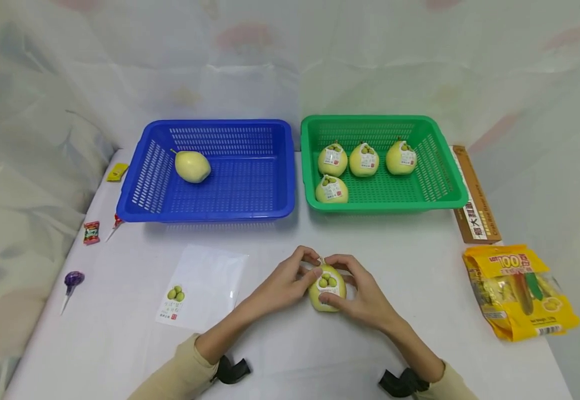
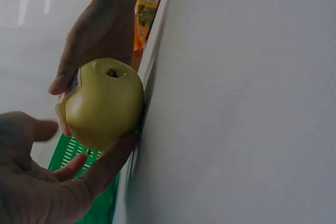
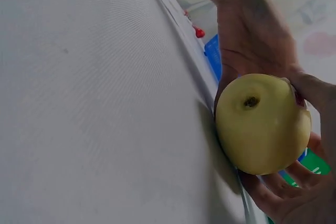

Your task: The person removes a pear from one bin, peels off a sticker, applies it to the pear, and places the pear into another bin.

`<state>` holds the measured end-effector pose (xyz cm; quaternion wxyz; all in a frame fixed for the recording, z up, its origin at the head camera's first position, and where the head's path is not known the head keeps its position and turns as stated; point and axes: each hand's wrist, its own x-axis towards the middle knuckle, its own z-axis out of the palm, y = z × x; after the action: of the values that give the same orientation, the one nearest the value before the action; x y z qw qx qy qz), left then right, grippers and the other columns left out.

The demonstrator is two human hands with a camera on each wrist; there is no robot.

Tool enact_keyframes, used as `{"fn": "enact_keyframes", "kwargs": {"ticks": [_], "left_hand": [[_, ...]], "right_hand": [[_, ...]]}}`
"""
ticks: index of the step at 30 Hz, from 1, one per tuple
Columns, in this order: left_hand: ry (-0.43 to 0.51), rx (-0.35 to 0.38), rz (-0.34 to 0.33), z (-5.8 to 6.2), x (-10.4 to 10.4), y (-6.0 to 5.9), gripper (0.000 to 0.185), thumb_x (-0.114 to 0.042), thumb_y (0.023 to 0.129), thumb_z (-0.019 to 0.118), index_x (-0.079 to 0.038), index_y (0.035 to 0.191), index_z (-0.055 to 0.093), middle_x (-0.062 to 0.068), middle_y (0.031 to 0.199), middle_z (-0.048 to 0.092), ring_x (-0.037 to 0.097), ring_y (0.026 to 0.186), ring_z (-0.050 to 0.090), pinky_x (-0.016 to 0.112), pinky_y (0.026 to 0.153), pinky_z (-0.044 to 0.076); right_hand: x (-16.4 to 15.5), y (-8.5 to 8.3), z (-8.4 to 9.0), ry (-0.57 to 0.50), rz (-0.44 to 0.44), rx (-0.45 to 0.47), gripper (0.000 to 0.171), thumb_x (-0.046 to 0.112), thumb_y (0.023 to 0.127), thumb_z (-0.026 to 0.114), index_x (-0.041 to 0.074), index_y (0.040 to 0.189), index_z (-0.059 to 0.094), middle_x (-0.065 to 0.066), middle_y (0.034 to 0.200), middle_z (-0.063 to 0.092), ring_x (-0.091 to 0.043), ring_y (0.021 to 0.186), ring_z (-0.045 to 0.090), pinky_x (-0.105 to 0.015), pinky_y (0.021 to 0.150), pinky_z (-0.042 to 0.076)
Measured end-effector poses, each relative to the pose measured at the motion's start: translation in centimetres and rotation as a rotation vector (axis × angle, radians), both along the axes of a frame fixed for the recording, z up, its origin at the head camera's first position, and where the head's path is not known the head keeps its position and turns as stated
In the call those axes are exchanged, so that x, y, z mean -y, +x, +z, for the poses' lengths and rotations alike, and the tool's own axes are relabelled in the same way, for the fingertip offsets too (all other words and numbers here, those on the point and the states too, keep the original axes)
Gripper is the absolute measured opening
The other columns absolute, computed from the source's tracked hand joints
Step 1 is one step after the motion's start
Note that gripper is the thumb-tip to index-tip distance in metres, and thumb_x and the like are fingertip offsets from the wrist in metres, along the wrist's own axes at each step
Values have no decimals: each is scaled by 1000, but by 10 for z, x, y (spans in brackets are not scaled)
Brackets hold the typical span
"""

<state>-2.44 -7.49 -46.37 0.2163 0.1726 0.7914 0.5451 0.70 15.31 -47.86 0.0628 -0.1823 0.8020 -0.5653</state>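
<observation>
A pear (image 1: 326,286) stood on the white worktop (image 1: 290,344) near its front edge, caught between two hands. The left hand (image 1: 284,283) curled round the pear's left side, its fingertips at the top beside the stem. The right hand (image 1: 360,290) cupped the right side, with its thumb across the sticker on the front and its fingers over the top. Both grips were clamped on the fruit, one from each flank, so neither hand was nearer than the other. The pear's long axis ran upright, stem up and blossom end toward the worktop; both wrist views showed that dimpled underside (image 2: 112,73) with the fruit touching the surface.

Beyond the grip and to its left sat a blue basket (image 1: 145,172) holding one bare pear (image 1: 192,166). Beyond and to the right sat a green basket (image 1: 445,178) with four stickered pears (image 1: 363,160). Just left of the left hand lay a clear sheet (image 1: 215,278) bearing one last sticker (image 1: 175,300). Well off to the right lay a yellow snack bag (image 1: 520,289) and a brown box (image 1: 475,205). Far left were a purple lollipop (image 1: 72,279) and small sweets (image 1: 91,232). Pale curtains closed in the worktop on all sides.
</observation>
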Motion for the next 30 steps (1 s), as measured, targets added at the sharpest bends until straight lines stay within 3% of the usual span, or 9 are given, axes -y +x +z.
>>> {"fn": "enact_keyframes", "kwargs": {"ticks": [5,13,18,22,30], "left_hand": [[-27,10,-40,1,-1,2,50,-38,107,70,-12,144,50,9,139,66,22,118,72,40,104,61],[-74,-1,-117,4,2,4,53,-38,107,71,-13,148,49,7,138,67,22,128,67,37,106,59],[-65,2,-146,2,2,4,54,-38,107,70,-12,149,47,7,142,65,23,130,65,36,105,58],[-23,55,-132,-1,3,0,46,-34,110,64,-9,145,49,12,143,62,28,130,66,39,106,60],[79,163,-106,-3,5,-4,35,-26,114,55,-8,144,50,18,147,60,30,123,70,33,93,68]], "right_hand": [[-6,4,2,-9,17,28,69,15,85,94,11,144,58,-11,147,64,-34,134,69,-32,100,67],[-13,6,5,-13,89,61,73,18,86,94,14,148,56,-13,153,59,-42,134,68,-33,100,66],[-15,3,6,20,112,43,78,21,83,97,15,149,55,-11,151,61,-33,133,69,-32,103,65],[-16,-1,6,25,155,33,80,21,82,98,15,149,55,-8,148,61,-22,132,67,-33,106,64],[-15,-10,3,-16,129,116,51,14,96,84,14,142,61,-10,146,62,-18,134,63,-25,111,59]]}}
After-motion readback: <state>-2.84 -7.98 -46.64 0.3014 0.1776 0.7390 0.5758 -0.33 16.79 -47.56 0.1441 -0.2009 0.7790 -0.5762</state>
